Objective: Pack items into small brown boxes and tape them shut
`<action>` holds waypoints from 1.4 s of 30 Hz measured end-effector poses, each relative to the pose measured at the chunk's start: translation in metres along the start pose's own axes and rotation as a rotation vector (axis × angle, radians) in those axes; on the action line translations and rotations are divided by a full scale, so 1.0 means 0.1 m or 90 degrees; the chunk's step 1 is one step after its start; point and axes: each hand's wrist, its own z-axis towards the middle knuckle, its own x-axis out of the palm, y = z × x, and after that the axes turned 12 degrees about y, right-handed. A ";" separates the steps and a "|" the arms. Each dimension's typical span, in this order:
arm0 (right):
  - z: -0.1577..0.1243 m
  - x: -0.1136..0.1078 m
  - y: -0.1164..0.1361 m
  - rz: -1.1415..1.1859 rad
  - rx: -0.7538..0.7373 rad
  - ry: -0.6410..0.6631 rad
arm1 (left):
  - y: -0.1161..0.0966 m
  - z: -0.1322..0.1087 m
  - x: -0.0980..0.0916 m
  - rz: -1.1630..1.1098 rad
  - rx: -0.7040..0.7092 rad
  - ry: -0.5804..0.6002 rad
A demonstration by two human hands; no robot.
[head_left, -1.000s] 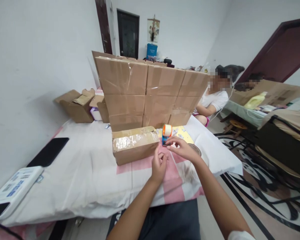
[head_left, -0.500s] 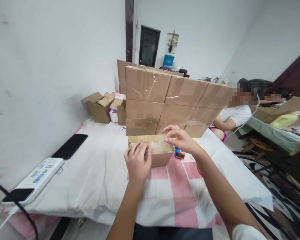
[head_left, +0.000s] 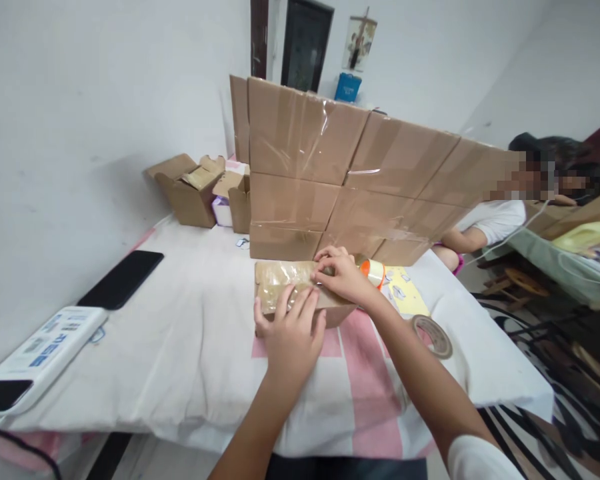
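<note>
A small cardboard box [head_left: 280, 272] with shiny tape across its top rests on the cloth in front of me. My left hand [head_left: 293, 323] lies over its near edge, fingers spread and fingertips on the taped top. Over the right part of the top, my right hand [head_left: 344, 275] has its fingers bent and the thumb and fingertips together at the tape; anything between them is hidden. Just beyond the right hand is an orange tape dispenser [head_left: 374, 272], partly covered. Beside my right forearm lies a roll of brown tape [head_left: 433, 336].
Taped cardboard boxes [head_left: 300, 200] form a wall behind the small box. Open cartons [head_left: 193, 200] stand at the left back. A black phone [head_left: 123, 279] and white power strip [head_left: 47, 357] lie left. A yellow sheet [head_left: 405, 292] is at right; a person [head_left: 495, 230] sits beyond.
My left hand has slid right along the box's near side. The right hand has moved left across the top, its fingers more bent. The view has tilted down, and the brown tape roll now shows.
</note>
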 end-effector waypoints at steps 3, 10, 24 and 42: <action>0.02 0.05 0.02 -0.058 0.024 -0.027 | 0.01 -0.01 0.05 0.007 -0.006 -0.008; -0.10 -0.22 -0.46 0.028 0.104 -0.242 | 0.03 -0.02 0.06 0.035 0.009 -0.040; -1.23 -0.42 -1.65 0.099 0.196 -0.377 | 0.23 -0.01 0.22 0.090 0.128 -0.111; -1.36 -0.49 -3.17 -0.107 0.224 0.130 | 0.29 0.02 0.33 0.140 0.157 -0.164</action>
